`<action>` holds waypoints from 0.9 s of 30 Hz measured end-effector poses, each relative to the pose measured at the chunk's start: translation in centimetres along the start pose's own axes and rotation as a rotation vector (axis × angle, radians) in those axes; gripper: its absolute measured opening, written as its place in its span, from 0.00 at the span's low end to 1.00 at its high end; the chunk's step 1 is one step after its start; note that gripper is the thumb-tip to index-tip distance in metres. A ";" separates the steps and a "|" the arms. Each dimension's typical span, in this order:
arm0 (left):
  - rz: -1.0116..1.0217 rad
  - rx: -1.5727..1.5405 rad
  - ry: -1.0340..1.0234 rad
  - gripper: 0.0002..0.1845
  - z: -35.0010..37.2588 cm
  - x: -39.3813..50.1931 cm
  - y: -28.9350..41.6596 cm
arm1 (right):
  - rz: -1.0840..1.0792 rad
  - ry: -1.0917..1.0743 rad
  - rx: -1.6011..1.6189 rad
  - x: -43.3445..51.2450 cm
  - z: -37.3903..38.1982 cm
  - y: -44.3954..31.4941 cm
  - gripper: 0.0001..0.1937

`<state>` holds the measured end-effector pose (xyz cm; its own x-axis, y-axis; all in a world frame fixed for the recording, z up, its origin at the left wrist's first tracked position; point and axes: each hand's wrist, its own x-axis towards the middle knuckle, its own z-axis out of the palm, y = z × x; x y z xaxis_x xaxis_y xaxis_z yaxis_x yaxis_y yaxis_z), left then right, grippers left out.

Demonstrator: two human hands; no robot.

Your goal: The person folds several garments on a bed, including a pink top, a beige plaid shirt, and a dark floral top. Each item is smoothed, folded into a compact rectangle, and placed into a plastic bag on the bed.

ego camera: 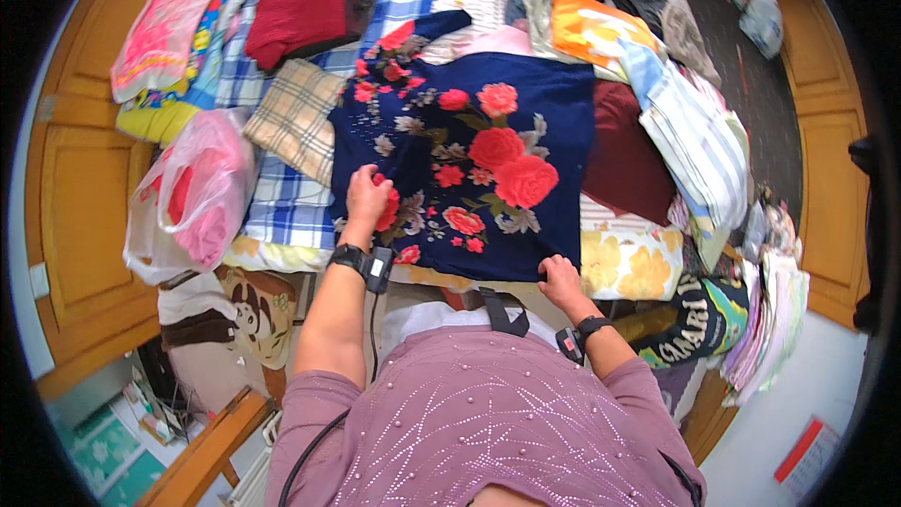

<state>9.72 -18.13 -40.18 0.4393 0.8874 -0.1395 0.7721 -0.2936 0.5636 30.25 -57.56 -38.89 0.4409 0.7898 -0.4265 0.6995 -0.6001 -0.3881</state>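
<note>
A navy blue top with red flowers (496,148) lies spread over the front of the bed, its neckline and one sleeve towards the far left. My left hand (367,197) rests on its left part, fingers bent at the cloth; whether they pinch it I cannot tell. At the near right corner of the top, my right hand (561,278) has its fingers closed on the hem. A beige checked cloth (295,120) touches the top on the left, and a dark maroon garment (626,155) lies partly under it on the right.
Folded red cloth (303,7) and a pile of towels (169,28) lie at the back left, above a plastic bag of pink cloth (204,197). An orange garment (598,24) and a striped light blue garment (693,141) lie right. Wooden cabinet doors (830,134) stand at the sides.
</note>
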 end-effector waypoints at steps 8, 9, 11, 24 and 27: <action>-0.075 0.274 -0.229 0.22 0.1 1.3 1.5 | -0.106 0.301 -0.159 -1.5 1.0 1.7 0.17; -0.064 0.265 -0.274 0.21 0.0 1.3 1.3 | -0.094 0.275 -0.164 -1.4 0.9 1.9 0.17; 0.004 0.044 -0.288 0.15 -0.8 0.9 0.8 | -0.104 0.245 -0.178 -1.2 0.8 2.3 0.17; -0.384 -1.001 -0.260 0.14 -17.2 -9.5 -2.0 | -0.103 0.055 0.212 -0.1 -3.5 4.4 0.07; -0.198 -0.910 -0.327 0.15 -19.2 -7.0 -0.6 | 0.069 -0.038 0.464 2.3 -4.9 5.5 0.09</action>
<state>-2.63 -17.41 -23.93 0.5515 0.7087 -0.4400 0.2580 0.3567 0.8979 37.89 -58.45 -38.00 0.4501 0.7463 -0.4904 0.3402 -0.6511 -0.6785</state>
